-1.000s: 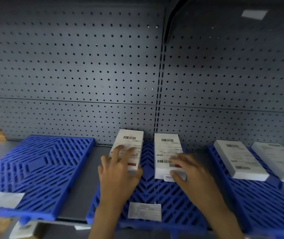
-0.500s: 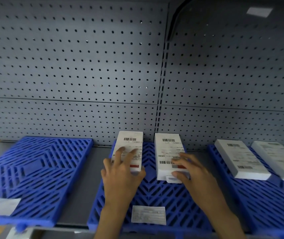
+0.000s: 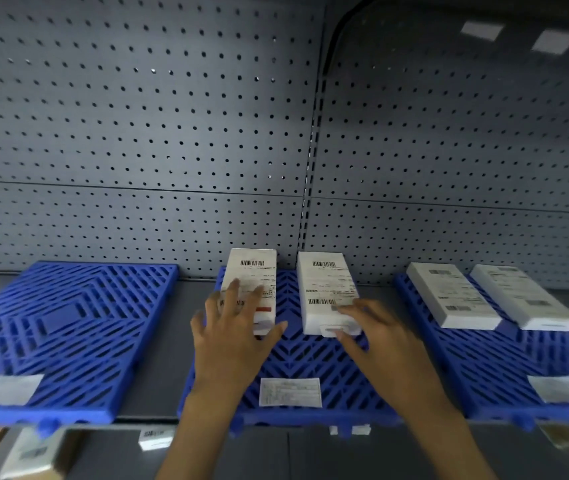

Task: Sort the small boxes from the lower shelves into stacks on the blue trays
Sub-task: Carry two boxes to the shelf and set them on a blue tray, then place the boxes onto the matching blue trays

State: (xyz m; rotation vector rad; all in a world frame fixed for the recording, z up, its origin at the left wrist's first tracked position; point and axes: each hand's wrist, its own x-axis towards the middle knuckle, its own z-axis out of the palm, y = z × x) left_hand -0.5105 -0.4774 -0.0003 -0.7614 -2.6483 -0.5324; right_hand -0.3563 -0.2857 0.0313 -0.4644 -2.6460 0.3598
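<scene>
Two white labelled boxes lie side by side at the back of the middle blue tray point(image 3: 307, 362). My left hand point(image 3: 233, 337) rests with straight fingers on the near half of the left box point(image 3: 253, 271). My right hand point(image 3: 376, 337) touches the near end of the right box point(image 3: 324, 282), fingers spread over its front corner. On the right blue tray point(image 3: 504, 362) lie two more white boxes, one point(image 3: 449, 292) next to the other point(image 3: 522, 296). The left blue tray point(image 3: 68, 327) carries only a paper label.
A grey pegboard wall point(image 3: 172, 133) stands right behind the trays. Each tray has a white label at its front. Below the shelf edge, small white boxes point(image 3: 30, 455) show on the lower shelf, with another point(image 3: 155, 438) near the middle.
Both hands have slid back a little along the boxes. The boxes stay in place on the middle tray; the view has shifted slightly.
</scene>
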